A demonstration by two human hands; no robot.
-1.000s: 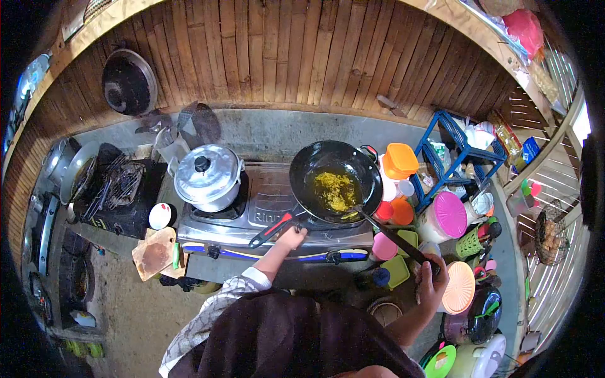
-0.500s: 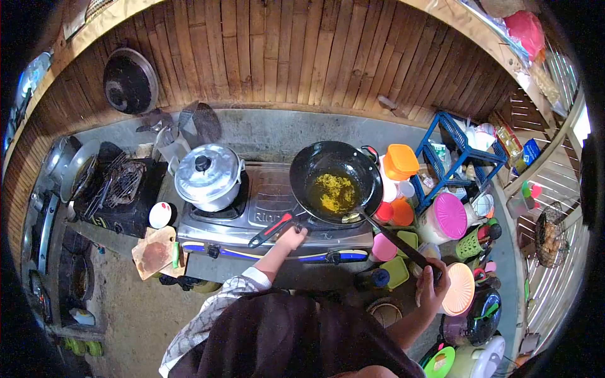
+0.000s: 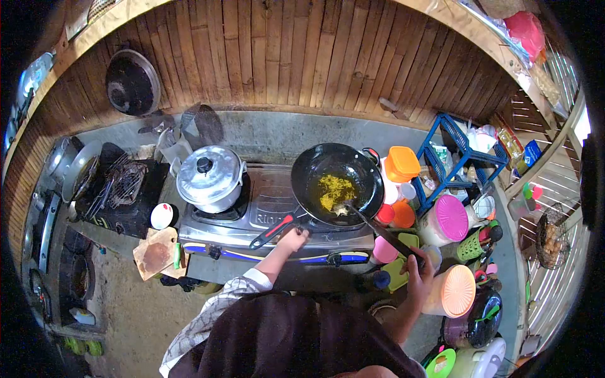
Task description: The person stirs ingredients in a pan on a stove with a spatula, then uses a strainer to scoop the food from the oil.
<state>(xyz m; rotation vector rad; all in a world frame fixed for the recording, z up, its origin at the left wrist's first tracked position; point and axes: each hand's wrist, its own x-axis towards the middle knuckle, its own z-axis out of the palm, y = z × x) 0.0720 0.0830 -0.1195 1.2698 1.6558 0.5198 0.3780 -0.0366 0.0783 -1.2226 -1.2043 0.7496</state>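
My right hand [image 3: 418, 277] is wrapped around the long dark handle of a spatula [image 3: 384, 234], whose tip is in the black wok [image 3: 307, 164]. Shredded yellow food [image 3: 336, 190] lies in oil at the bottom of the wok. At the stove's front edge, my left hand [image 3: 293, 240] has curled fingers just beside the wok's black-and-red handle [image 3: 272, 231]. What those fingers hold, if anything, is too small to make out. Left of the wok, a lidded aluminium pot [image 3: 208, 179] stands on the other burner of the stove [image 3: 268, 200].
A cutting board [image 3: 155, 255] with a green-handled knife [image 3: 177, 255] lies at the stove's left, near a white bowl [image 3: 162, 216]. Plastic tubs, including one with a peach lid [image 3: 458, 290], crowd the right side below a blue rack [image 3: 463, 157].
My right hand has moved up and left, pushing the spatula deeper into the wok against the yellow food. The food has bunched slightly. My left hand stays almost in place.
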